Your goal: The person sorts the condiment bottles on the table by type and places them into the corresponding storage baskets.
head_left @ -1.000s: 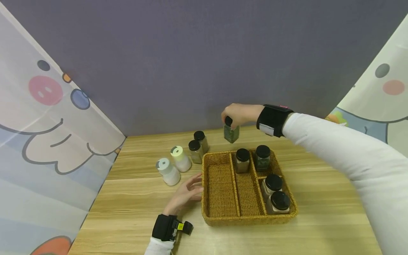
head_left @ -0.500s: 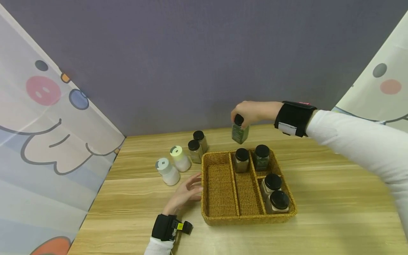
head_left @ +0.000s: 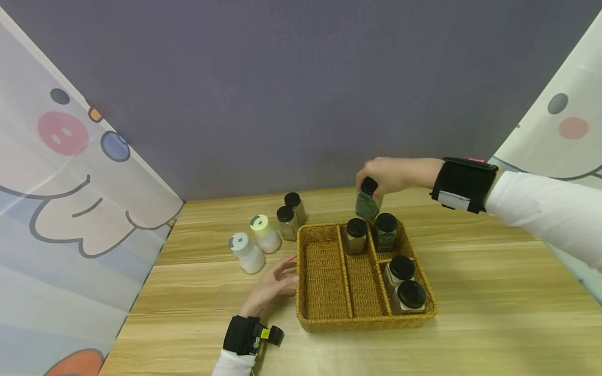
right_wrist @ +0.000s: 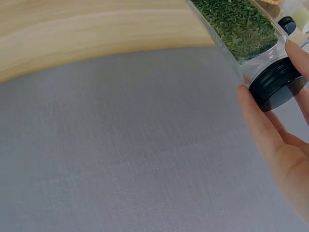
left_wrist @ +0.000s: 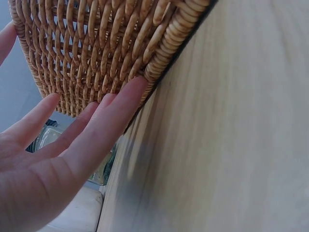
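**Holding a herb jar above the basket's far edge**

Gripping the herb jar [head_left: 367, 203] by its black cap, my right hand [head_left: 392, 175] is curling its fingers round the lid and carrying it in the air, just over the far rim of the wicker basket [head_left: 324, 318]. I am keeping the jar's long axis close to upright, cap up and base down, tipped only slightly; in the right wrist view the green flakes [right_wrist: 236, 26] are filling the glass right up to the cap.

Counting jars with black caps, I am seeing seven: the one in my hand, four in the basket, and two standing on the table [head_left: 494, 292] at about 10 o'clock from the basket. Two white bottles [head_left: 256, 244] are standing further out the same way.

The basket is showing three long sections. One jar is sitting at the far end of the middle section, three are sitting in the right-hand section.

My left hand [head_left: 275, 284] is lying relaxed with straight fingers [left_wrist: 120, 104], fingertips touching the basket's left wall at 9 o'clock.
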Demonstrator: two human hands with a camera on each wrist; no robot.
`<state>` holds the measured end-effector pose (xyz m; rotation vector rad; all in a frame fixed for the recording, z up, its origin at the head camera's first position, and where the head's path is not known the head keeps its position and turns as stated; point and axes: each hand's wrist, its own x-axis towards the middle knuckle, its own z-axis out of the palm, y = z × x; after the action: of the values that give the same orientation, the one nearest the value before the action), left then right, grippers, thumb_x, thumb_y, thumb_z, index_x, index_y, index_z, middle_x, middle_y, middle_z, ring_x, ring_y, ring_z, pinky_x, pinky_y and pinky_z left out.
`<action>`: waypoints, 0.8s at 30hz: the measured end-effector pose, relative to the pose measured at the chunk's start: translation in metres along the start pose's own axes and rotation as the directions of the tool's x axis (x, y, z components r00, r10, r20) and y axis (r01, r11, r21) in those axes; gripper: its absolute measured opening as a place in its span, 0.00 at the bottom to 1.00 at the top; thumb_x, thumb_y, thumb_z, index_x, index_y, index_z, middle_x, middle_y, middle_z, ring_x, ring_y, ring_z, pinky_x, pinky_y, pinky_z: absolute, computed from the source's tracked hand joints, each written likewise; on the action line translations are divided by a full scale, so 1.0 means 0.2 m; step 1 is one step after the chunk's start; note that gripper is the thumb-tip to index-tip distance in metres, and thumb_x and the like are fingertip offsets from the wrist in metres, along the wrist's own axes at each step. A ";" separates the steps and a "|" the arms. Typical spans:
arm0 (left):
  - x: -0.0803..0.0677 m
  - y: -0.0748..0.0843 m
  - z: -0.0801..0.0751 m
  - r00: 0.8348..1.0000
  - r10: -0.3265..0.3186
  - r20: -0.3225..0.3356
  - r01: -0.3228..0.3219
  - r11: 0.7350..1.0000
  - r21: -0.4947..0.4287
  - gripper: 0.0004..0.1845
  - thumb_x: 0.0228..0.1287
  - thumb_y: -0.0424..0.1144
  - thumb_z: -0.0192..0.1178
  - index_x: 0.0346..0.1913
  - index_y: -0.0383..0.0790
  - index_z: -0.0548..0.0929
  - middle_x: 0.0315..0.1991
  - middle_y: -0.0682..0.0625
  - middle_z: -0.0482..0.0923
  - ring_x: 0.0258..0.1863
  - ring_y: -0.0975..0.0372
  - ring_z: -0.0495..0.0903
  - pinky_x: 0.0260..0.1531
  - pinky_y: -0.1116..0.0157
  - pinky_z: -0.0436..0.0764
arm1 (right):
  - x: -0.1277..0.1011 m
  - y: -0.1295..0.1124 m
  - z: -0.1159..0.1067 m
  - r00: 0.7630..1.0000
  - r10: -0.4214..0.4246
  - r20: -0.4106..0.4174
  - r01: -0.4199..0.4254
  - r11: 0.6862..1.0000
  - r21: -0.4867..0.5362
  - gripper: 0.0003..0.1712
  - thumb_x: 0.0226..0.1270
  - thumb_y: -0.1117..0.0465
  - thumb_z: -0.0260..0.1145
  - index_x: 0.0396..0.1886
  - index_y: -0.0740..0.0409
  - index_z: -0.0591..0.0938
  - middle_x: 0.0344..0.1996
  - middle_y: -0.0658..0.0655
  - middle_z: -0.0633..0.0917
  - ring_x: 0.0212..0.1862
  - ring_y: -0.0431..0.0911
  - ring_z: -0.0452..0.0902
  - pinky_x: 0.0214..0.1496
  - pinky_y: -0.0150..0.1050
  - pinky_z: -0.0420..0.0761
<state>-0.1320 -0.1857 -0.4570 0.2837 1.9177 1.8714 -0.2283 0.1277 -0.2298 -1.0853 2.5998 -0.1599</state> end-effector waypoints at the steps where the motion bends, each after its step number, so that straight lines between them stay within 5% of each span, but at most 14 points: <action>1: 0.00 0.00 0.00 1.000 -0.002 0.000 0.002 1.000 0.000 0.36 0.57 0.36 0.58 0.66 0.36 0.53 0.62 0.33 0.56 0.54 0.47 0.67 0.43 0.56 0.77 | -0.01 0.00 0.01 1.000 -0.005 0.003 0.005 1.000 0.008 0.19 0.51 0.72 0.64 0.45 0.61 0.77 0.42 0.62 0.76 0.35 0.47 0.73 0.28 0.35 0.75; 24: -0.01 -0.01 0.00 1.000 -0.005 -0.009 0.005 1.000 -0.003 0.36 0.57 0.38 0.59 0.67 0.38 0.54 0.61 0.34 0.57 0.51 0.49 0.70 0.44 0.55 0.77 | -0.18 -0.05 0.06 0.997 -0.048 -0.062 0.049 0.999 0.008 0.17 0.46 0.69 0.68 0.40 0.55 0.80 0.35 0.56 0.76 0.35 0.45 0.72 0.30 0.36 0.75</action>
<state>-0.1309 -0.1872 -0.4590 0.2695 1.9189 1.8752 -0.1937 0.1455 -0.2307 -1.1580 2.6249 -0.2202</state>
